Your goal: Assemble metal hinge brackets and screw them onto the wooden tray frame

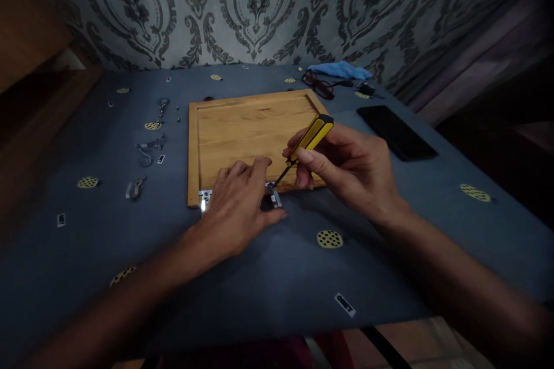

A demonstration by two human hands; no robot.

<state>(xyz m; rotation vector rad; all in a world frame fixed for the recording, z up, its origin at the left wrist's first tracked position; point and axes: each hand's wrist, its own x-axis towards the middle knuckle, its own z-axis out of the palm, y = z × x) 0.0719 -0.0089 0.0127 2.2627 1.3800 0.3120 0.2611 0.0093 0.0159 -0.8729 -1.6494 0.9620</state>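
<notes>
A yellow-and-black screwdriver (310,137) is pinched in the fingers of my right hand (352,167). Its shaft slants down left, and the tip meets one end of a silver metal fitting (276,199). This fitting lies along the near edge of a framed wooden panel (246,127), flat on the table. My left hand (238,199) covers the fitting's middle, fingers bent over the panel's frame and thumb along the near side, holding it against the wood. Beneath that hand most of the fitting is hidden; its other end shows at the left.
Small metal parts (149,147) and loose screws lie left of the panel on the blue patterned tablecloth (281,277). To the right rests a black phone (398,132). Glasses (319,85) and a blue cloth (340,70) sit at the back, before a patterned wall (259,11).
</notes>
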